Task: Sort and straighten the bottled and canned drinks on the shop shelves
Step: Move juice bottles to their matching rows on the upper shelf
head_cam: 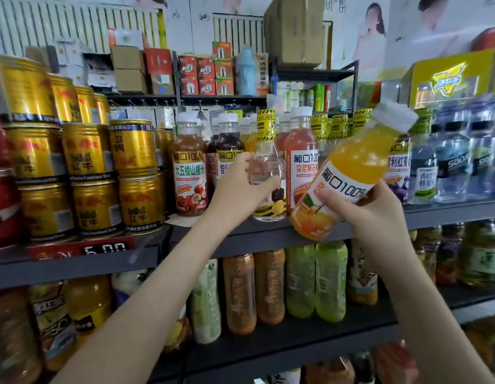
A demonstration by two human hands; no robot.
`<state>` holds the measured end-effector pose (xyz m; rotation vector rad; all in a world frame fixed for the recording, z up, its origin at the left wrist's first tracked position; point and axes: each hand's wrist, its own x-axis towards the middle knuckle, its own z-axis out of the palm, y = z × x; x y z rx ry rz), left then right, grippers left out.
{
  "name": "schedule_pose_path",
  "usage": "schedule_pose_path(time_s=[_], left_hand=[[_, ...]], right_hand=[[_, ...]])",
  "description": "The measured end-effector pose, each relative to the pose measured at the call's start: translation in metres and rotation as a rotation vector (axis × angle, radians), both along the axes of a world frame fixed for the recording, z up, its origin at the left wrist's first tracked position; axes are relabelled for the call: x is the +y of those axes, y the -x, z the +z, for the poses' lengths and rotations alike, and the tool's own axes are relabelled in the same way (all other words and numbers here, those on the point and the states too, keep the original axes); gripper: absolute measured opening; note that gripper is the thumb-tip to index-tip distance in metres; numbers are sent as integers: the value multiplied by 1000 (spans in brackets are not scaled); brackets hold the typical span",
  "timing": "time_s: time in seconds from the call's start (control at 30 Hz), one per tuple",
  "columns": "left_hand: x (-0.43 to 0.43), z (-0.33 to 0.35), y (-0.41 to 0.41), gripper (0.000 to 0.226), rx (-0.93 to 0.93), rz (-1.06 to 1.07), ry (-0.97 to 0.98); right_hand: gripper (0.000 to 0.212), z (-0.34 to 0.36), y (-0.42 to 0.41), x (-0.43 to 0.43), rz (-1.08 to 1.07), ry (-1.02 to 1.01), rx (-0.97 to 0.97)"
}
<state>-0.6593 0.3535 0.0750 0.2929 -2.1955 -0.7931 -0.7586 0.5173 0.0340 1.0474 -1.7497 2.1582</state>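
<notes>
- The right hand point(362, 206) is seen gripping an orange juice bottle point(351, 167). The bottle is held tilted, white cap to the upper right, base just in front of the shelf point(268, 236) edge.
- The left hand point(240, 187) is wrapped round a clear bottle point(265, 151) with a yellow-and-black cap, which stands upright on that shelf.
- Red juice bottles point(189, 173) are ranged upright beside and behind the clear bottle.
- Gold cans point(88, 162) are stacked in tiers at the left; soda water bottles point(454, 167) are lined up at the right.
- Cardboard boxes point(296, 31) are noted farthest back, up high.
</notes>
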Motion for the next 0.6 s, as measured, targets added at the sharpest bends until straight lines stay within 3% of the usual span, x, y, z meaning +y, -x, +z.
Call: schedule_pose_path(time_s=[0.1,0.17,0.23,0.4,0.6], left_hand=[[-8,6,37,105,-74,163,-62],[-10,8,54,113,-124,191,-113],[-10,9,64,107,-136,213,-134],[-21,0,66,66,-8,238,-84],[-29,9,8,62,96,197,-136]], right_hand=[[72,5,21,-6,-56,-10,12],[72,6,30,-11,-89,-27,40],[65,8,32,-16,-120,-67,92],[53,3,38,-27,-180,-152,144],[78,-3,33,-38,-343,-250,213]])
